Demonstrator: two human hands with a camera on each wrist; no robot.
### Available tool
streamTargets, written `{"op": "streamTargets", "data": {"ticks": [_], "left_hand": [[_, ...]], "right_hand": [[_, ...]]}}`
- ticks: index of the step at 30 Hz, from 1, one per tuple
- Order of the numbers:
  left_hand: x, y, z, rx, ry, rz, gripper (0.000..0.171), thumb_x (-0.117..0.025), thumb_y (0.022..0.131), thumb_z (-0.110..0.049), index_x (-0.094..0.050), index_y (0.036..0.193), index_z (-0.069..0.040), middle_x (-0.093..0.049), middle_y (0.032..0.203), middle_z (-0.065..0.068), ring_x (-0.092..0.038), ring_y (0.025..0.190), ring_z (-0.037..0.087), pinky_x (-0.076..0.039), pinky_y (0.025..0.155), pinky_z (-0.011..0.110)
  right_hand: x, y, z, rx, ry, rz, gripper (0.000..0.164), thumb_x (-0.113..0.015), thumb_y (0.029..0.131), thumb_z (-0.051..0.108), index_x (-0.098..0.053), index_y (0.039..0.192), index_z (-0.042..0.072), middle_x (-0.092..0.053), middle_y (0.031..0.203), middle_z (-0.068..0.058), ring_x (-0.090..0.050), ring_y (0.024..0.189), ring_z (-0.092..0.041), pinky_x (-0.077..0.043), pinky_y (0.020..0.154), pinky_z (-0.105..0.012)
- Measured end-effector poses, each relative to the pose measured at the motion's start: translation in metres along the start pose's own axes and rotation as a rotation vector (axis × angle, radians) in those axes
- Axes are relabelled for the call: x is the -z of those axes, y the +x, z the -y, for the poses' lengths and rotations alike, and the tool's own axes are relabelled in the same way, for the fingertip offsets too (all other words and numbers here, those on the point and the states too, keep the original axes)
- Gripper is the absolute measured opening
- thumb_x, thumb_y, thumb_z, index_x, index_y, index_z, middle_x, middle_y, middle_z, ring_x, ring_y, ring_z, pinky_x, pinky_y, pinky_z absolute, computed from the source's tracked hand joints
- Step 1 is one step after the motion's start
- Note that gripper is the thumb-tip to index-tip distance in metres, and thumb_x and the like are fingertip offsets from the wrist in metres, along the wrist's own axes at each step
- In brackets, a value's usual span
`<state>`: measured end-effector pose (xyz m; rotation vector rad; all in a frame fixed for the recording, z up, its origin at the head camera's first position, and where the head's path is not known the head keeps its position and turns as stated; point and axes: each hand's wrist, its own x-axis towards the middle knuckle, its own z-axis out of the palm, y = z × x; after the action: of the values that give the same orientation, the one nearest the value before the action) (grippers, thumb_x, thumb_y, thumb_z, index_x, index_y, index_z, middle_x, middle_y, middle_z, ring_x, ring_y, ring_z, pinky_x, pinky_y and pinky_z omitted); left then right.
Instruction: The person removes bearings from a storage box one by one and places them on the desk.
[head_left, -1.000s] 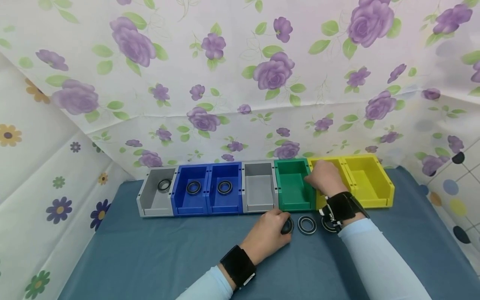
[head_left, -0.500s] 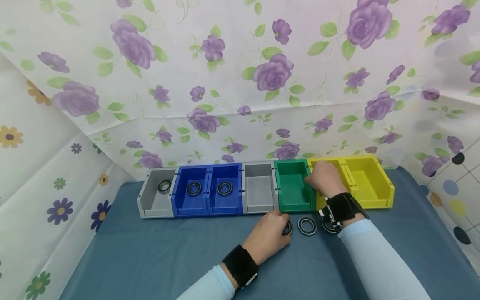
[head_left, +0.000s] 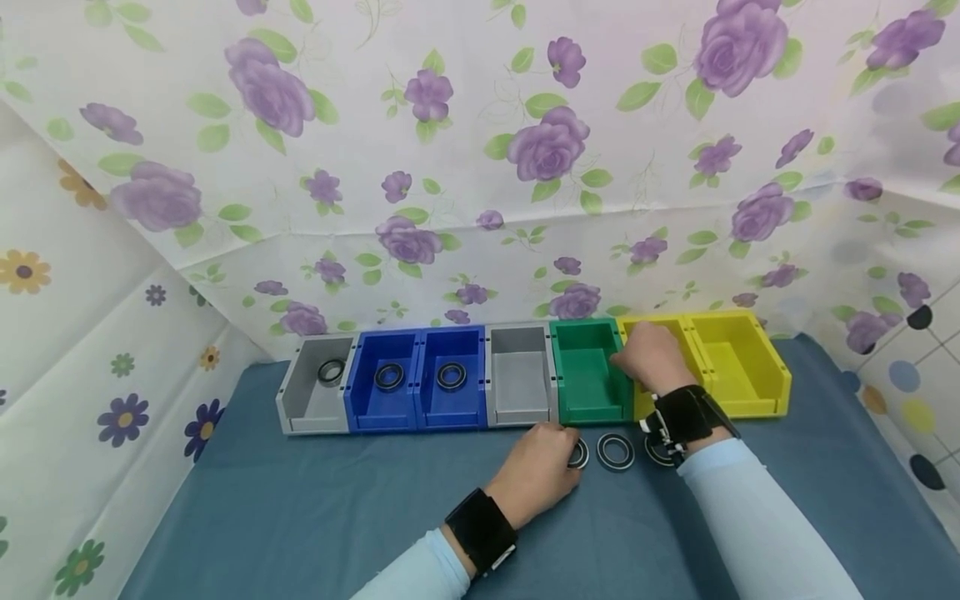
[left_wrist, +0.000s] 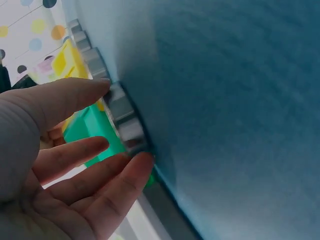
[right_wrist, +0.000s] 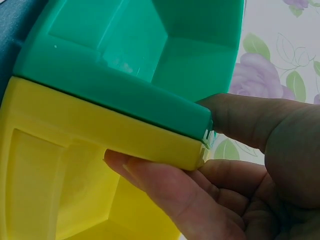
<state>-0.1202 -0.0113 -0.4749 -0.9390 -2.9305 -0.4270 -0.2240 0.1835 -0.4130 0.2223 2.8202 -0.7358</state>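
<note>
My left hand holds a dark ring-shaped bearing on the blue cloth, in front of the green bin. In the left wrist view, thumb and fingertips span the edge of that bearing. Up at the bins, my right hand pinches the adjoining side walls of the green bin and the yellow bin, thumb on the green side and fingers inside the yellow one. To the right of the held bearing lies a second bearing, then a third bearing partly hidden by the right wrist.
The bins stand in a row against a flowered curtain. A grey bin and two blue bins at the left each contain one bearing. Another grey bin stands mid-row; a second yellow bin ends it at the right.
Slightly more of the held bearing shows beside the left fingers, which have shifted a little. The right hand stays where it was on the bin walls.
</note>
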Motion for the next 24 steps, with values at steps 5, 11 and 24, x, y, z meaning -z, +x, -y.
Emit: {"op": "streamTargets", "data": {"ticks": [5,11,24], "left_hand": [[0.016,-0.002,0.003,-0.003,-0.050,-0.072,0.024,-0.069,0.082,-0.024,-0.064,0.103,-0.013,-0.057,0.085,-0.008,-0.048,0.073,-0.001,-0.040,0.059,0.016],[0.045,-0.006,0.016,0.058,-0.082,-0.283,0.034,-0.065,0.086,-0.027,-0.062,0.116,-0.011,-0.063,0.105,0.000,-0.057,0.092,0.007,-0.047,0.074,0.020],[0.075,-0.003,0.084,0.366,-0.023,-0.429,0.050,-0.061,0.090,-0.021,-0.046,0.135,-0.004,-0.040,0.138,0.018,-0.034,0.128,0.031,-0.035,0.097,0.044]], "right_hand": [[0.000,0.001,0.000,-0.004,0.010,0.008,0.025,-0.063,0.085,0.021,-0.056,0.085,-0.002,-0.051,0.066,-0.011,-0.055,0.050,-0.022,-0.047,0.044,-0.029],[0.000,0.002,-0.001,-0.009,0.015,0.015,0.024,-0.062,0.086,0.021,-0.055,0.086,-0.002,-0.050,0.068,-0.012,-0.055,0.051,-0.023,-0.047,0.044,-0.028],[-0.001,0.001,-0.002,0.000,0.008,0.012,0.024,-0.062,0.085,0.021,-0.056,0.083,-0.002,-0.052,0.066,-0.011,-0.055,0.050,-0.023,-0.046,0.044,-0.029]]}}
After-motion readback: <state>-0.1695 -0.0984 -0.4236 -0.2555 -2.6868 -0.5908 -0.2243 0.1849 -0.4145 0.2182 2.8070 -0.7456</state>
